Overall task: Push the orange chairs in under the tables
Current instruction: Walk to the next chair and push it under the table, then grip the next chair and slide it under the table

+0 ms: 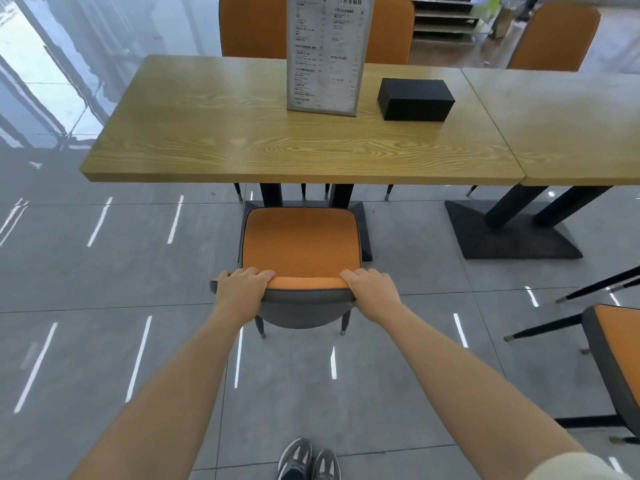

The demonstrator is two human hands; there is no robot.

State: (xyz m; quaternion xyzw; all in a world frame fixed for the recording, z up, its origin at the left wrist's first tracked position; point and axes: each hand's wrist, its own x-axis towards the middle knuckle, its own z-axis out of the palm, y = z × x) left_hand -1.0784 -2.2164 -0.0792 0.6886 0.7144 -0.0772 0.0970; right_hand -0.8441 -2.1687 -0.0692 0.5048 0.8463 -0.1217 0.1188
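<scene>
We curl left grip [242,289] and right grip [372,289] over the back of the orange chair [299,244]; the menu [325,53] is unreadable.

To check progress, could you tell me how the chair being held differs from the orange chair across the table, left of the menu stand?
The held chair has its whole seat showing, short of the table edge; the far chair shows only its backrest, close behind the far edge. The left hand and right hand grip the held chair's backrest; nobody touches the far chair. Both are orange and face the table.
</scene>
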